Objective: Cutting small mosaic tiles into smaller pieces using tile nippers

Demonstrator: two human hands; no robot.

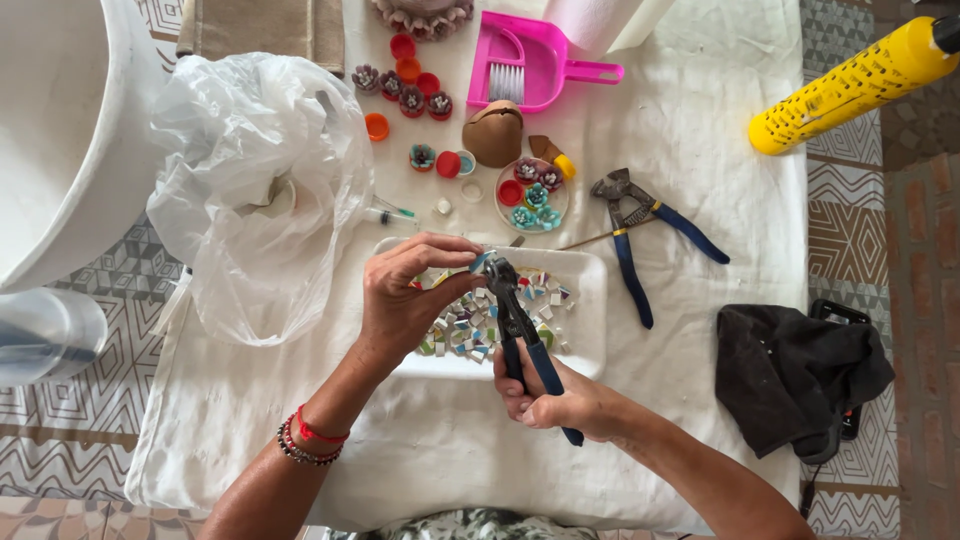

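My right hand [560, 405], nearest me, grips blue-handled nippers [520, 325]; my left hand [410, 295] pinches a small tile piece [481, 261] at their jaws, above the white tray [590, 300] of tile bits. Spare pliers [635, 235] lie right, a plastic bag [260, 190] crowds left. The table [250, 430] lies bare toward its near edge.

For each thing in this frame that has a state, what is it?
Left hand: pinching a small tile piece at the nipper jaws.
Right hand: gripping the blue-handled nippers.
Spare nippers: lying on the cloth, handles apart.
White tray: holding tile pieces.
Plastic bag: open, crumpled.
Dustpan: brush resting inside.
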